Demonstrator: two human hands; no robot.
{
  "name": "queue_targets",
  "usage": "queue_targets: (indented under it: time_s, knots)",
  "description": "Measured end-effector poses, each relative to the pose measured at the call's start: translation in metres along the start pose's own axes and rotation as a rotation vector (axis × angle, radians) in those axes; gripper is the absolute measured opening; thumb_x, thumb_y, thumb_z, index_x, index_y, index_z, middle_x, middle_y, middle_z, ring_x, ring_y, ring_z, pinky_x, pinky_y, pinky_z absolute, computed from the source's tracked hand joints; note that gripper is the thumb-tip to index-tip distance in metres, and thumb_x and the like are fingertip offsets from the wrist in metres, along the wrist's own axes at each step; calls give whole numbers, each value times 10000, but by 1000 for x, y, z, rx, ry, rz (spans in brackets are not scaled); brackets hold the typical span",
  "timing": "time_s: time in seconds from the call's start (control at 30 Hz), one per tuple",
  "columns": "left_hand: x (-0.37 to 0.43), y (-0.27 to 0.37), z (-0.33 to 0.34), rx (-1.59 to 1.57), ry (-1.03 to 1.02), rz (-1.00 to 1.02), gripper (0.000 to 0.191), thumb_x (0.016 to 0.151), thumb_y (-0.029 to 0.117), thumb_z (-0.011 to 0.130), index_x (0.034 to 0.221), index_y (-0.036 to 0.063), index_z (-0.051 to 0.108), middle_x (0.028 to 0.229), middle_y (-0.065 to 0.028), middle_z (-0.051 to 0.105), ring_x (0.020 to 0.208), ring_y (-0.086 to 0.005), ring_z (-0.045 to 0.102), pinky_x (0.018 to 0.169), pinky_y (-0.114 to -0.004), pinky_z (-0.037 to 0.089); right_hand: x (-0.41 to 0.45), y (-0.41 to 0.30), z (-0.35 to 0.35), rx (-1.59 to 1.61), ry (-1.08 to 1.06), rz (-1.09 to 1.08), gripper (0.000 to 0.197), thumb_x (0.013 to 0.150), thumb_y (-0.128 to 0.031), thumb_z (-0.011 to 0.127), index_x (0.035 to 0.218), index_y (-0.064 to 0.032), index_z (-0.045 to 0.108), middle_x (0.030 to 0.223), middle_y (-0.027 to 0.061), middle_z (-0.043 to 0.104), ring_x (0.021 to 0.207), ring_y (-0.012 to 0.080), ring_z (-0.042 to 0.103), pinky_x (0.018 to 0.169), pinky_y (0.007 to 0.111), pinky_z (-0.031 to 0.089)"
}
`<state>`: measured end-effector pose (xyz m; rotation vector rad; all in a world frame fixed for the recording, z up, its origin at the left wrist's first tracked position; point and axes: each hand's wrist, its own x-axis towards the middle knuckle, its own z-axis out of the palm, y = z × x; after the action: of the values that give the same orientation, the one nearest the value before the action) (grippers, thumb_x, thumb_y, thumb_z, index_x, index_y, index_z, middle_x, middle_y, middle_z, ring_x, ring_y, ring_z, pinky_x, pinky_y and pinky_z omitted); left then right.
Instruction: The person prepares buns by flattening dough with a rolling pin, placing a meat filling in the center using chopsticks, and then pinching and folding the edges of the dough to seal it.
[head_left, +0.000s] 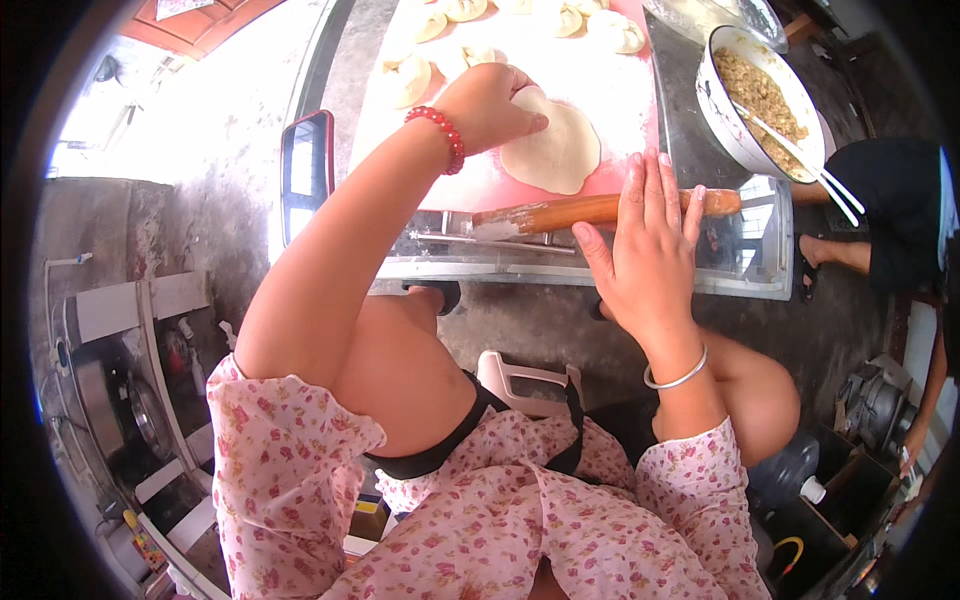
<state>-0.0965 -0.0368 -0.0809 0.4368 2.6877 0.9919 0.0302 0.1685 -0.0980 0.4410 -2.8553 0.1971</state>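
Observation:
My left hand (491, 109), with a red bead bracelet at its wrist, grips the upper left edge of a flat dough wrapper (559, 150) between thumb and fingers. The wrapper lies on a floured pink mat (465, 191). Over the right part of a wooden rolling pin (551, 215) rests my right hand (649, 217), palm down with fingers stretched out and not wrapped round it. Flour coats the pin's left end. Several shaped dumplings (616, 32) sit at the mat's far side, the nearest ones close to my left hand.
Right of the mat stands a white bowl (705, 94) of minced filling (757, 97) with white chopsticks (799, 154) across it. A phone (307, 165) is at the glass table's left edge. Another person (885, 217) is at the far right. A large plastic bottle (787, 465) is low on the right.

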Motion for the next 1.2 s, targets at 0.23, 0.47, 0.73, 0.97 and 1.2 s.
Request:
queue_targets:
  time_s: [0.23,0.47,0.73,0.97,1.2]
  knots:
    - [0,13,-9,89,-84,-8,314,837,248,655,950,-45,659,667,-93,638,642,-147,596,612,-302,481,72,9,35,-47,92,36,674,944,-480,411,1331,71,427,1377,261,438,1314,355,393,1098,542,221]
    - [14,13,-2,164,-47,19,360,818,298,666,943,-39,659,723,-155,648,701,-210,629,663,-305,492,83,11,34,-16,75,82,695,949,-509,380,1339,64,425,1386,293,410,1337,384,356,1105,511,227]
    - [-17,4,-21,-55,-253,-59,343,828,271,650,1045,6,663,839,-83,685,747,-141,615,678,-283,488,8,-10,6,-36,-28,23,684,915,-465,482,1381,27,388,1425,269,360,1367,409,278,1112,580,130]
    - [10,21,-3,118,-131,-47,307,866,298,623,876,-4,671,686,-119,651,600,-190,591,594,-308,472,106,24,43,-6,28,125,673,954,-503,365,1379,19,394,1425,306,343,1352,428,306,1103,580,161]
    - [1,-6,-8,311,-32,48,284,879,247,567,1014,4,629,944,-187,659,885,-311,634,805,-373,478,-16,-13,-4,-2,-34,30,653,919,-459,491,1371,5,415,1424,254,376,1379,402,259,1099,604,122]
